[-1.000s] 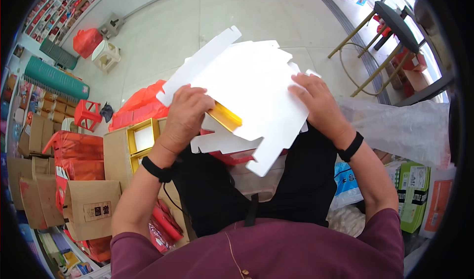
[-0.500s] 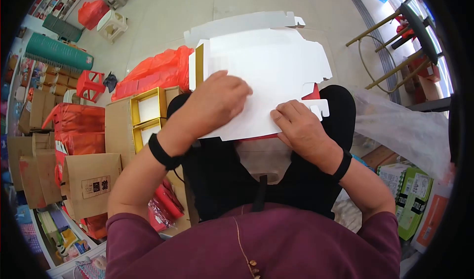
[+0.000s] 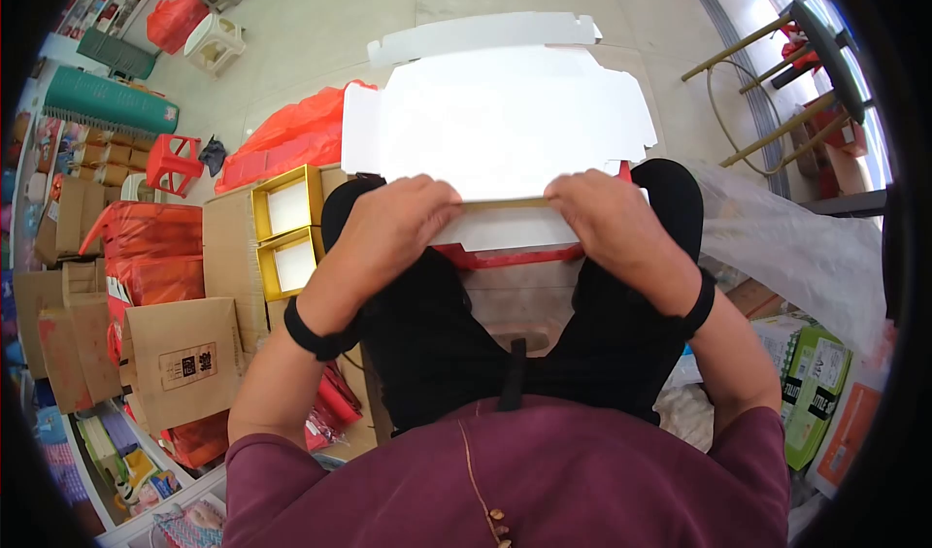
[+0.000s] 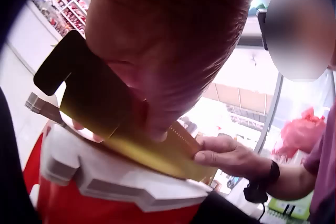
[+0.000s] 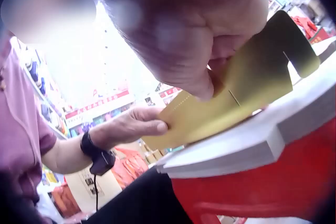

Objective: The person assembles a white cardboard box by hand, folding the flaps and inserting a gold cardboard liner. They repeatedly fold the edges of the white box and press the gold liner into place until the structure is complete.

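A flat, die-cut cardboard box blank (image 3: 505, 121) lies across the person's knees, white face up, with slotted flaps around it. Its underside is shiny gold (image 5: 252, 79), seen along the raised near flap in both wrist views. My left hand (image 3: 403, 220) pinches the near edge left of centre, the thumb on the gold side. On the same edge, right of centre, my right hand (image 3: 612, 223) pinches with thumb and fingers. Beneath lies a stack of white blanks (image 4: 115, 174) on a red support (image 5: 252, 182).
Two gold box trays (image 3: 288, 208) with white insides sit on brown cardboard at the left. A red plastic bag (image 3: 301, 135) lies beyond them. An open carton (image 3: 184, 364) stands at far left. Clear plastic sheeting (image 3: 777, 242) and a green package (image 3: 815, 393) are at right.
The blank has turned and settled square across the knees. My left hand has come from its left part to the near edge, level with the right hand, and that edge is now bent up.
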